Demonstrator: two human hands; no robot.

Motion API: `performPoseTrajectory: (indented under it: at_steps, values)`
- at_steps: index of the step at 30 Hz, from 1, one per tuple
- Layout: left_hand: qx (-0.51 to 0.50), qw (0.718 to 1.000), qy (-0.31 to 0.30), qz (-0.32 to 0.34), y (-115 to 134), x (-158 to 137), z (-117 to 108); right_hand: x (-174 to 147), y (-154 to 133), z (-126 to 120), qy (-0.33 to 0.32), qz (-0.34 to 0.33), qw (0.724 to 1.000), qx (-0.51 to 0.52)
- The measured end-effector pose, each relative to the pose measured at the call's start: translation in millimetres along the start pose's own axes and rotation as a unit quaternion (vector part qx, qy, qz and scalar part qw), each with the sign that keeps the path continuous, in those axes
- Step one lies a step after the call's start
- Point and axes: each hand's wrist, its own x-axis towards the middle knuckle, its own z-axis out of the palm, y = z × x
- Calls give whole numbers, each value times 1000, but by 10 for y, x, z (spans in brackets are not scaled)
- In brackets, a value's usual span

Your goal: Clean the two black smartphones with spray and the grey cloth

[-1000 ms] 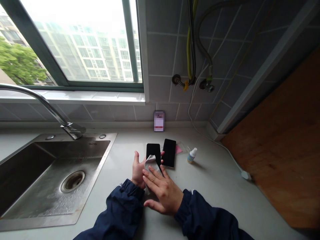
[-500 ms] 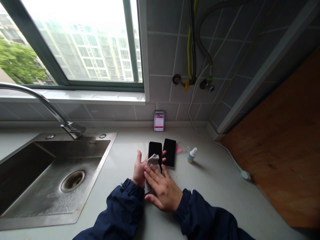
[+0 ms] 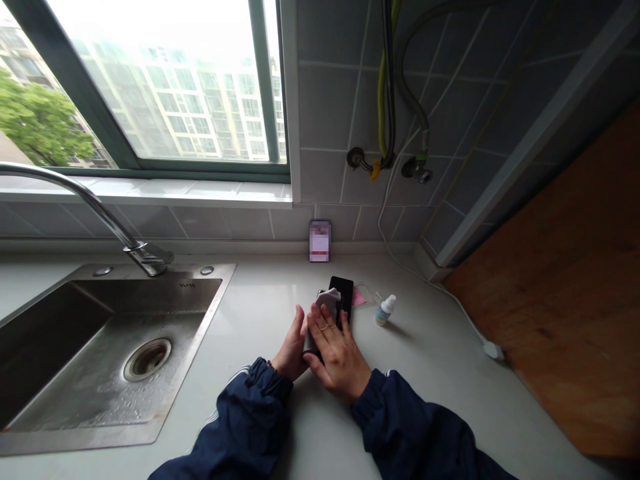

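My left hand (image 3: 291,348) holds a dark smartphone (image 3: 311,344) from its left side and below, with the thumb raised along the edge. Over the phone's screen my right hand (image 3: 339,357) lies with fingers extended, pressing a grey cloth (image 3: 330,298) against it. Most of the held phone is hidden by the cloth and right hand. Just behind, a second black phone (image 3: 346,285) lies flat on the counter, partly covered by my right fingers and the cloth.
A small white spray bottle (image 3: 385,311) stands to the right, near a pink piece (image 3: 358,297) and clear plastic. Another phone (image 3: 320,241) with a lit screen leans on the back wall. At left is a steel sink (image 3: 200,333) with a faucet (image 3: 145,259); a white cable (image 3: 425,283) crosses the right side.
The held phone has turned and tilted, its black top end no longer showing. My right hand and the cloth have moved up and right across it; my left hand has shifted right.
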Motion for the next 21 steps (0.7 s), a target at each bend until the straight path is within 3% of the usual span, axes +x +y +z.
performPoseTrajectory:
  at_steps: [4,9,14,21]
  values:
    - [118,992,10,53,-108,-10,-66,36,124,-39,37,14,999,2]
    - [248,957,-50,144,-34,-68,106,52,278,-116,89,32,996,3]
    - [242,955,-58,164,45,-70,254,39,284,-109,102,51,994,8]
    - [213,962,-35,165,-12,-49,59,-12,151,-18,64,35,997,4]
